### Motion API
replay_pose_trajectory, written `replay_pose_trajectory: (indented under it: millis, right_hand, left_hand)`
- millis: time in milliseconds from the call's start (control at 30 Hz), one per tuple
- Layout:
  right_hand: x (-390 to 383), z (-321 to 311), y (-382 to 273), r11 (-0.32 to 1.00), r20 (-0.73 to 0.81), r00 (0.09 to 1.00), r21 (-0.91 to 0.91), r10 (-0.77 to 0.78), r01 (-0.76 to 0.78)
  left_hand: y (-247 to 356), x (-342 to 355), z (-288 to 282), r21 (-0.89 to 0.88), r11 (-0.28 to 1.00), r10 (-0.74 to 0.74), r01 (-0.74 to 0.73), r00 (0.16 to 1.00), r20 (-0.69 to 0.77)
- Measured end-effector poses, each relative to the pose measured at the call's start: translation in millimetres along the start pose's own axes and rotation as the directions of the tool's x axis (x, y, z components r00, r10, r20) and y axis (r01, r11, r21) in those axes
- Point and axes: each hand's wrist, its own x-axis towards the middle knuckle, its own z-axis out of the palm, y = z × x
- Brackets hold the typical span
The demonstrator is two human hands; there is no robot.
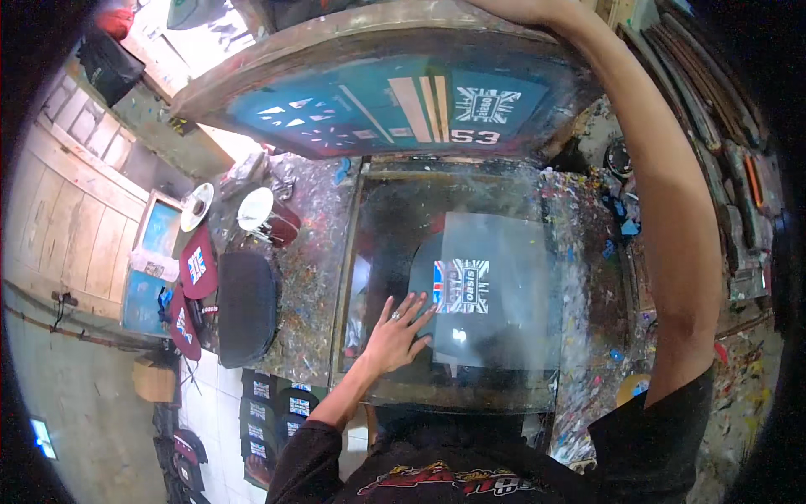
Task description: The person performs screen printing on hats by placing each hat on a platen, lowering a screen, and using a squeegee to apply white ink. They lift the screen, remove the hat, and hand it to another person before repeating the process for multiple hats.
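Observation:
My left hand (393, 340) lies with fingers spread on a clear sheet (504, 336) over a dark fabric piece (428, 249) on the central board (386, 193), fingertips beside a flag-patterned print (460, 286). My right arm reaches up to the top edge of a raised screen frame (369, 25), where my right hand (512, 10) holds it, its fingertips mostly hidden. The screen's teal mesh (302, 113) carries pale stencil shapes. Left of the board are a plain dark fabric piece (243, 307) and printed maroon pieces (199, 252).
The paint-spattered table (311, 336) holds a paint bucket (267, 214) and a white lid (196, 206). Squeegees (705, 84) stand in a row at right. A wooden door (71, 210) is at left. Printed pieces (277, 403) lie below the table's left side.

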Motion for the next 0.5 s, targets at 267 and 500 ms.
replay_pose_trajectory:
  millis: [267,500]
  right_hand:
    - [-9.7,-2.8,-7.9,0.999,0.000,0.999,-0.003,-0.032,0.032]
    - [24.8,9.8,16.9,0.998,0.001,0.998,-0.017,-0.063,0.063]
  left_hand:
    - [10.5,25.4,-0.2,0.130,0.990,0.046,-0.049,0.999,0.025]
    - [12.4,22.9,-0.6,0.114,0.992,0.038,-0.046,0.997,0.074]
